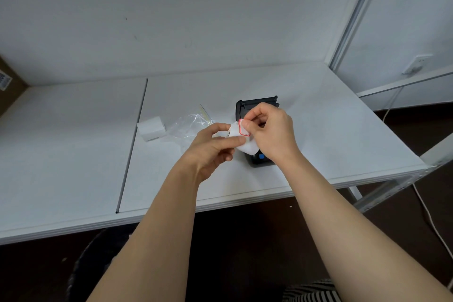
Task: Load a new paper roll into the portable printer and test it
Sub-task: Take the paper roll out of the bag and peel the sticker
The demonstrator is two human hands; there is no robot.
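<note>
**Both hands on the roll, above the printer**

The left hand (215, 147) grips a white paper roll (245, 146) between thumb and curled fingers, holding it in the air over the worktop (331, 130). The right hand (270, 133) comes in from 3 o'clock of the roll and pinches, with thumb and forefinger, a small sticker (243, 129) with a red outline at the roll's top edge. The two hands are almost touching around the roll.

Right behind and below the hands lies the black printer (255, 105), flat on the worktop. Its far end shows at 12 o'clock of the right hand, with a raised lip; its near end peeks out at 6 o'clock, where a blue button (261, 156) is visible. The middle of the printer is hidden by the hands, so whether the paper bay stands open cannot be told for certain.

At 9 o'clock of the left hand lies a crumpled clear bag (188, 124), touching or just beside the fingers. Further out at 9 o'clock, well apart from the printer, sits a second roll (151, 128), white, near the seam (132, 144) between the two worktop panels.

A white cable (425, 211) hangs past the worktop's right corner toward the dark floor. A brown box (11, 86) shows at the far left edge
</note>
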